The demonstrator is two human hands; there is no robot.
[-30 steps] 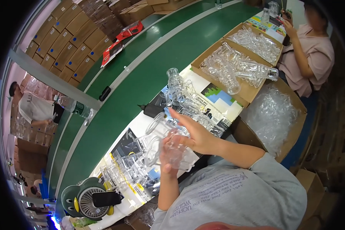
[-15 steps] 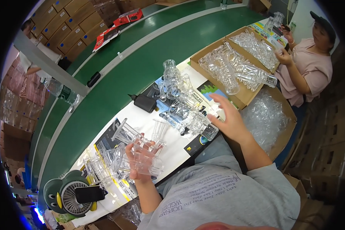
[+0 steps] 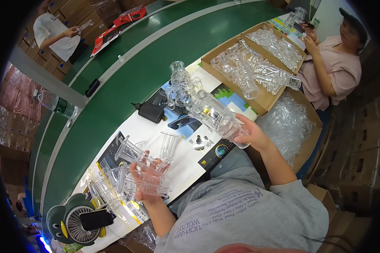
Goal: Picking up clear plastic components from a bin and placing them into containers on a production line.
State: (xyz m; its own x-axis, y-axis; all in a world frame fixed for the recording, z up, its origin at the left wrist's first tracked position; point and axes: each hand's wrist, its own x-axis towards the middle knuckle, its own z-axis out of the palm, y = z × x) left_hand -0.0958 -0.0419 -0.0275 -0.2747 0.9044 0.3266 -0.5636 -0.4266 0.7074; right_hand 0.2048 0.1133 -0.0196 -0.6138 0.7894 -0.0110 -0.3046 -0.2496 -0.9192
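Note:
My right hand (image 3: pixel 254 133) is closed round the lower end of a clear ribbed vessel (image 3: pixel 213 113), tilted above the printed sheet. In my left hand (image 3: pixel 140 179) is a clear flared tube (image 3: pixel 156 184), with the fingers curled about it. Another clear flared tube (image 3: pixel 131 150) lies just beyond those fingers, and a third stands close by to the right. Several more clear tubes (image 3: pixel 102 189) lie bunched left of the left hand. Beyond the right hand's vessel stands another clear ribbed vessel (image 3: pixel 180 84), with small clear pieces beside it.
A black dropper bottle (image 3: pixel 150 113) lies mid-table. Cardboard trays of clear parts (image 3: pixel 205 63) sit at the right, above a box of plastic bags (image 3: pixel 287 126). A penguin-shaped fan (image 3: pixel 78 217) stands near left. A co-worker (image 3: pixel 335 67) sits at the right; another person stands far left.
My right hand, open before, has closed on the clear ribbed vessel and lifted it off the sheet. The left hand keeps its tube. The far-left person has come further into view.

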